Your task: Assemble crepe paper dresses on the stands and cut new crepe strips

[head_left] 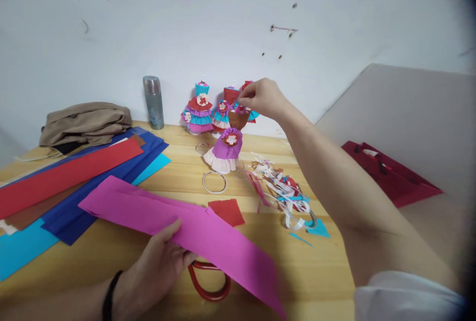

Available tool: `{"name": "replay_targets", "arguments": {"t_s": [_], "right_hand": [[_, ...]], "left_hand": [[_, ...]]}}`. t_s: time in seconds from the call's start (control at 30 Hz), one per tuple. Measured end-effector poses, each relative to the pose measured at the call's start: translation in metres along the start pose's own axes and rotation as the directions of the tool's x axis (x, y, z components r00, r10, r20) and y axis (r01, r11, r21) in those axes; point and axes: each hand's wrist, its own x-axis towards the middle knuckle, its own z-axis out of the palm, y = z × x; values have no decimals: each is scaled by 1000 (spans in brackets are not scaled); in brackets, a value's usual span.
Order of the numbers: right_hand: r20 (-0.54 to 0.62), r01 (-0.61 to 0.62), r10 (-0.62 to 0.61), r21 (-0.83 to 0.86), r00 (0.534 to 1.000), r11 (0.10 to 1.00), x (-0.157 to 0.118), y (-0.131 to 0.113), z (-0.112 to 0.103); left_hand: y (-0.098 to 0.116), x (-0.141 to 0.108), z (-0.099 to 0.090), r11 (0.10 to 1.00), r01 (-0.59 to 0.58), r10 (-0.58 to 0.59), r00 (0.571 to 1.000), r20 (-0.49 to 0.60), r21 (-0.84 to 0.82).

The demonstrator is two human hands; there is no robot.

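My left hand (pixel 158 266) grips a long magenta paper strip (pixel 208 234), thumb on top and fingers beneath. Red scissor handles (pixel 210 284) show partly under the strip. My right hand (pixel 262 96) is raised at the back, its fingers pinched together at the top of a small dress figure with a brown bodice (pixel 238 119), purple skirt (pixel 227 147) and white hem. What exactly the fingertips hold is too small to tell. Behind stand ruffled paper dresses, one with a turquoise top (pixel 202 89) and one with a red top (pixel 230 95).
Red, blue and turquoise paper strips (pixel 70 169) lie at the left, near a brown cloth (pixel 85 123) and a steel flask (pixel 153 102). Paper scraps (pixel 288 192), a ring (pixel 214 182) and a red piece (pixel 226 212) lie centrally. A red bag (pixel 390 174) is at the right.
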Motion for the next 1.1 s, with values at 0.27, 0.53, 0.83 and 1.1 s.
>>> {"name": "replay_targets", "arguments": {"t_s": [0.27,0.53,0.83,1.1], "right_hand": [[13,6,-6,14,1000,1000,1,7,1],[-32,30,-30,-14,999,999,-9,8,5],[-228,-35,33,-5,973,999,-22,7,6],[-340,124,-44,219,939,968,-112,-8,11]], "left_hand": [[-3,5,2,999,-15,15,1000,-4,45],[-1,6,8,999,-19,21,999,-50,44],[10,-3,13,998,-61,60,987,-148,-1],[32,-13,-2,975,-216,223,957,-184,56]]}}
